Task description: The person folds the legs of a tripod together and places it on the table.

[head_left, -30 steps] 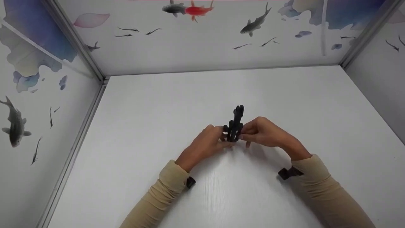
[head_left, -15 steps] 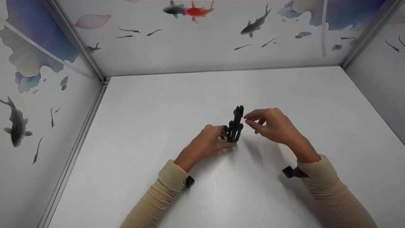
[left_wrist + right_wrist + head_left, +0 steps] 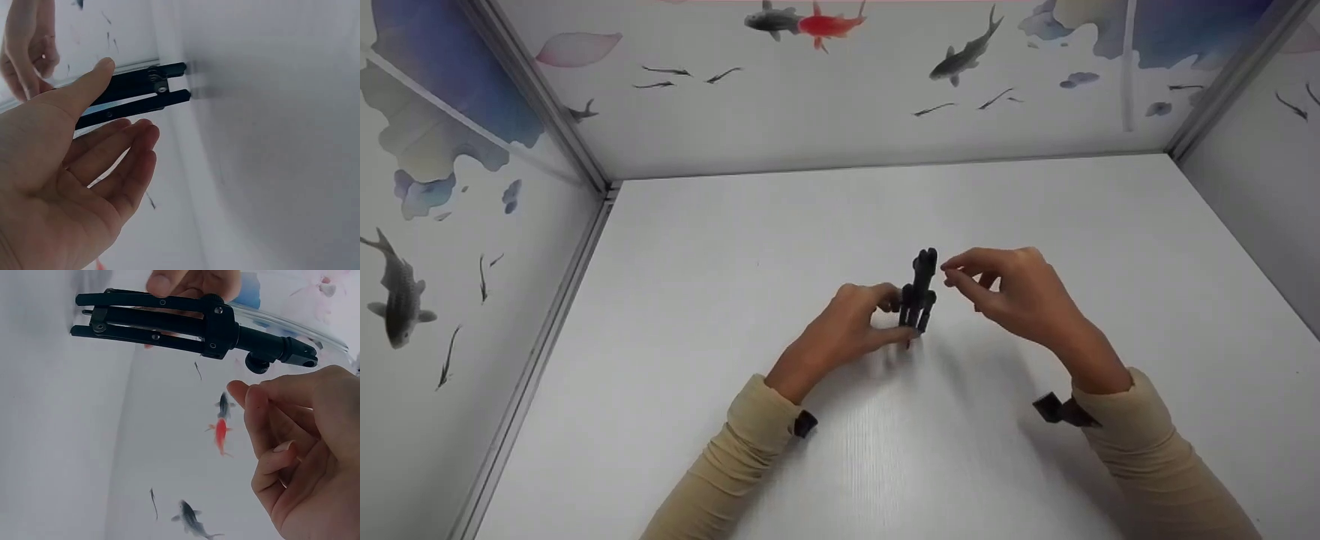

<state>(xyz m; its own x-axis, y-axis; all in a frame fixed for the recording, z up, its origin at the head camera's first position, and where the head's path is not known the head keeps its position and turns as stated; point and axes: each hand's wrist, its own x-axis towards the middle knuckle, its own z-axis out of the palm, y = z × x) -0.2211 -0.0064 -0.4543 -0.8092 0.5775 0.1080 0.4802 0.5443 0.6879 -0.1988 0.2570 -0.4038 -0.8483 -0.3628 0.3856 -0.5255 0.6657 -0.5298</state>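
Observation:
A small black tripod (image 3: 919, 289) with its legs folded together stands upright over the table, head end up. My left hand (image 3: 851, 322) grips it low down by the legs, thumb on the near side and fingers on the far side. The left wrist view shows the thumb lying along the tripod's legs (image 3: 138, 107). In the right wrist view, a knob (image 3: 257, 363) sticks out below the tripod's head. My right hand (image 3: 1020, 292) hovers just right of the head, apart from it. Its fingers (image 3: 264, 410) are loosely bent with nothing between them.
A white tabletop (image 3: 720, 255) lies under both hands. White panels (image 3: 840, 112) with printed fish stand at the back and both sides, joined by metal corner posts (image 3: 536, 90). Black straps with small devices (image 3: 1057, 409) sit at the sleeve cuffs.
My right hand has drawn away from the tripod's lower part, up and to the right, beside its head. The left hand has shifted its hold slightly, the tripod staying nearly in place.

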